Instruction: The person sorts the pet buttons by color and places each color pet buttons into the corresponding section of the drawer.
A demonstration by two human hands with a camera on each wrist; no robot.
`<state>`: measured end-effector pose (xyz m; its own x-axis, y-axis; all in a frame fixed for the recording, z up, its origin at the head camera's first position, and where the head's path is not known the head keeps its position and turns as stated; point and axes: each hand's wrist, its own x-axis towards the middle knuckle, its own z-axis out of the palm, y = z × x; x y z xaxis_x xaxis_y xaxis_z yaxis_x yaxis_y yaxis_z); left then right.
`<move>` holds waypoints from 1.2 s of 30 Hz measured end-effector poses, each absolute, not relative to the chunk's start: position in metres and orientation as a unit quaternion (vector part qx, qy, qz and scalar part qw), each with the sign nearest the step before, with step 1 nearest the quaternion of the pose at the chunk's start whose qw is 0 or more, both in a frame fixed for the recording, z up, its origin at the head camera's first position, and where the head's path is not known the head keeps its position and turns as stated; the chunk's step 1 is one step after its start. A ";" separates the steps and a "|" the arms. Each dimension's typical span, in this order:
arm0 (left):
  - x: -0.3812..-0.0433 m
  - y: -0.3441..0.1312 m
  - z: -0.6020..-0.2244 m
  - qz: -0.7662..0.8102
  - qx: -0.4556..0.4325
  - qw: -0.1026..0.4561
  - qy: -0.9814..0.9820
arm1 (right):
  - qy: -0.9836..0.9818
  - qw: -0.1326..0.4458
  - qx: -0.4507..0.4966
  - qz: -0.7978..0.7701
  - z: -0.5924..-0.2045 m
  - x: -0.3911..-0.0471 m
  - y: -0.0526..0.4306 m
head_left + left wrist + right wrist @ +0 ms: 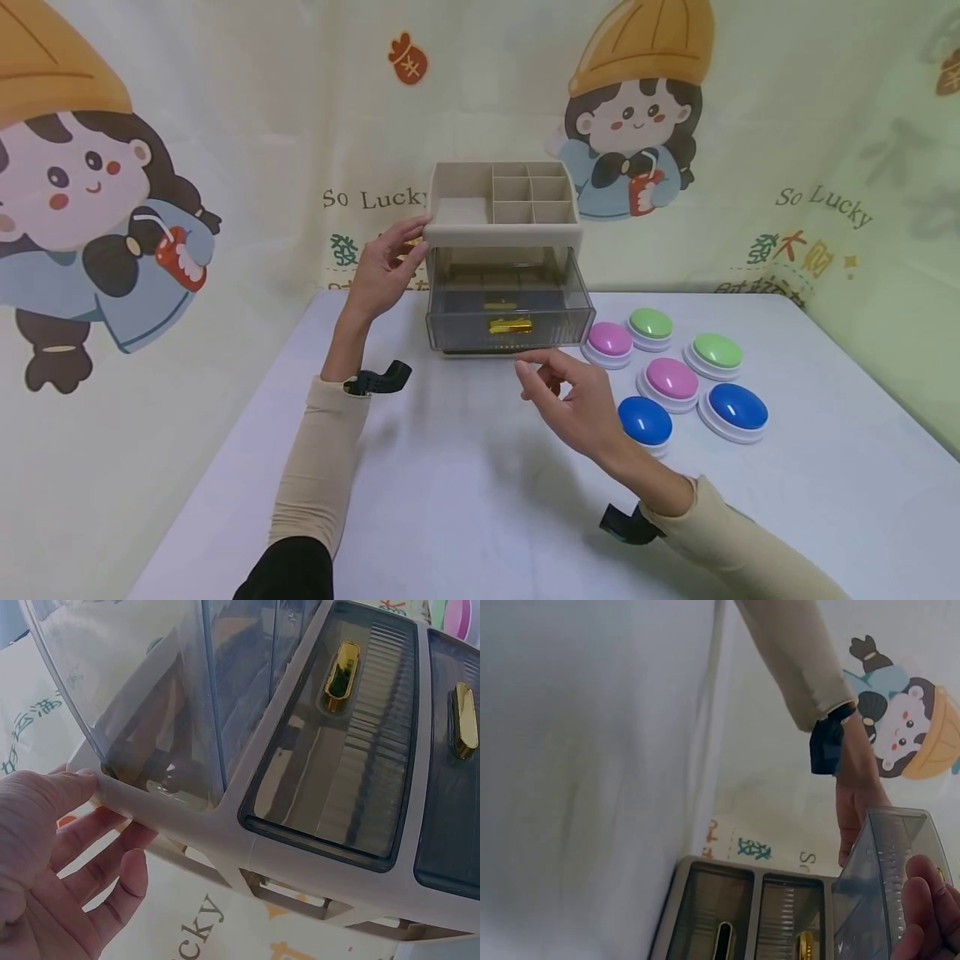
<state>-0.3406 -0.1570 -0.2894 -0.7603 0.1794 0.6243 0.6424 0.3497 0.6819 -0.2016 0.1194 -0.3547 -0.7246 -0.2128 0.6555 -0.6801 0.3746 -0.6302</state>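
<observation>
A cream desktop organizer (504, 236) stands at the back of the table, its see-through top drawer (450, 332) pulled out. The drawer's gold handle (510, 326) faces me. My left hand (384, 271) grips the organizer's upper left edge; in the left wrist view the thumb lies on the front frame (217, 825) and the fingers pass behind the side. My right hand (573, 400) hovers in front of the drawer, fingers loosely bent and holding nothing. In the right wrist view its fingers (922, 904) overlap the drawer front (896, 840) beside the handle.
Two lower drawers with gold handles (343, 671) are closed. Compartments (531, 190) divide the organizer's top. Right of it stand several push buttons, including a pink one (672, 379), a green one (717, 350) and a blue one (738, 406). A printed curtain (262, 83) hangs behind the table.
</observation>
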 end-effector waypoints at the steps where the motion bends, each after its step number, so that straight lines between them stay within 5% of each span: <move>1: -0.337 -0.156 -0.287 -0.508 -0.261 0.227 -0.789 | -0.794 0.245 0.284 0.479 -0.356 -0.201 0.122; 20: -0.326 -0.153 -0.280 -0.509 -0.256 0.223 -0.791 | -0.825 0.300 0.293 0.379 -0.374 -0.190 0.176; 36: -0.322 -0.150 -0.279 -0.501 -0.262 0.232 -0.792 | -0.891 0.276 0.310 0.181 -0.376 -0.195 0.205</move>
